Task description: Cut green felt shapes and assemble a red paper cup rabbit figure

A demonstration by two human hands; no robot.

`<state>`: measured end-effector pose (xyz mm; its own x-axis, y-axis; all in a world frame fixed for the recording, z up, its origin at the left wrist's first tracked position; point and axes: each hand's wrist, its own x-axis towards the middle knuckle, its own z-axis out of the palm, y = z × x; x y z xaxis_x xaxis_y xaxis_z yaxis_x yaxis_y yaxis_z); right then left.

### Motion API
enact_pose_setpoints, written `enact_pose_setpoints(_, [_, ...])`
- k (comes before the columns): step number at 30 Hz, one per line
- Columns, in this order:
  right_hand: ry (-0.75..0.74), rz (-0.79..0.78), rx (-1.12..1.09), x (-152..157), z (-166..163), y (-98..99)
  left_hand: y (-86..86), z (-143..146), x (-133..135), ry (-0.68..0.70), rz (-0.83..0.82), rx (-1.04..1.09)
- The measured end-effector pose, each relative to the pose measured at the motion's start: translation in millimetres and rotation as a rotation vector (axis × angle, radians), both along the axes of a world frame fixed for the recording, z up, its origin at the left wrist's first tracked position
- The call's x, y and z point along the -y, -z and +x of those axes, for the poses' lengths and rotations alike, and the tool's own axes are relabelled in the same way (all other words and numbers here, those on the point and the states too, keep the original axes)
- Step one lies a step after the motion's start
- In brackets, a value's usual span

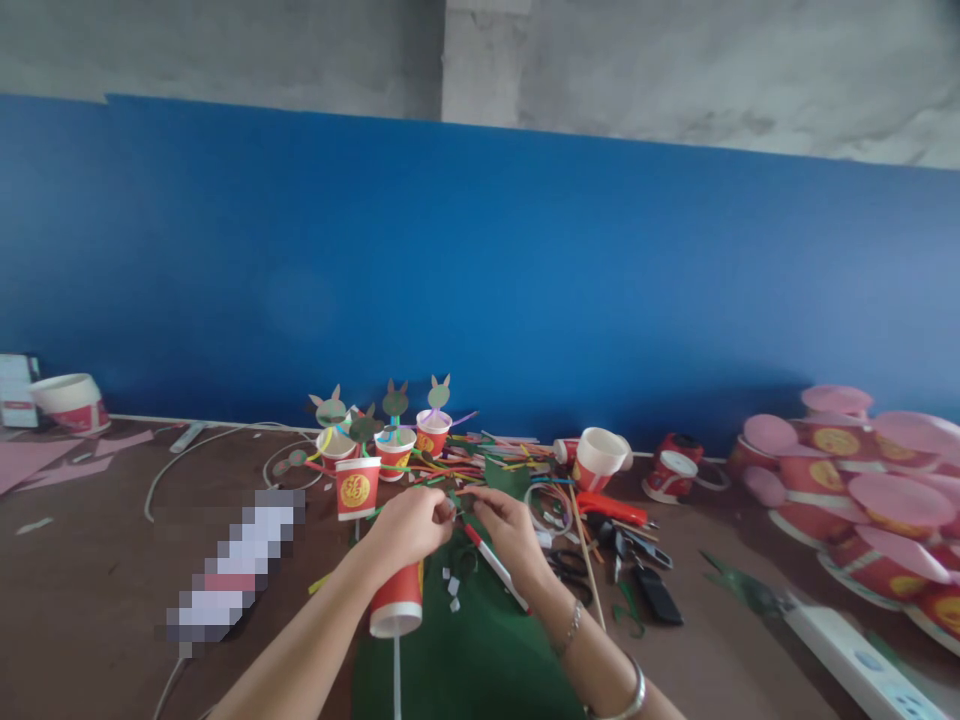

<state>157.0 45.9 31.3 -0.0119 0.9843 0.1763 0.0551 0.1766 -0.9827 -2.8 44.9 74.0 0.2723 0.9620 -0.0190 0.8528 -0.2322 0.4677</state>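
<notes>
My left hand (415,522) is closed in a pinch over the table, its fingertips on a small dark green piece (453,500), probably paper. Close on the other side is my right hand (511,532), thumb and fingers drawn together; what lies between them is too small to make out. Below my left wrist a red paper cup (397,600) lies on its side, with a white stick (397,672) coming out of its mouth. A red-and-white marker (491,560) lies partly behind my right hand, on dark green paper (465,655). Small white squares (453,588) are scattered there.
Cups with animal-head cutouts (396,402) stand at the back, beside coloured pipe cleaners (487,455). A red hot glue gun (611,508), black scissors (574,575) and a stick (589,560) lie right. Stacked pink-topped cups (832,470) and a power strip (862,650) occupy the far right.
</notes>
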Motion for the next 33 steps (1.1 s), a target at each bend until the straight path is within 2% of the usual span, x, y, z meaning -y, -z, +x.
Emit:
enact_pose_setpoints(9, [-0.025, -0.048, -0.125, 1, -4, 3.1, 11.0, -2, -3, 0.025, 0.039, 0.061])
enact_pose_setpoints(18, [-0.048, -0.026, -0.108, -2, -7, 10.0, 1.9, 3, 1, -0.02, 0.046, -0.002])
enact_pose_setpoints(27, [0.002, 0.022, -0.149, 1, -5, 7.4, 1.0, 2, 2, -0.018, 0.061, -0.014])
enact_pose_setpoints(33, [0.002, 0.037, -0.099, 2, -7, 9.4, 1.0, 5, 2, -0.036, 0.059, -0.059])
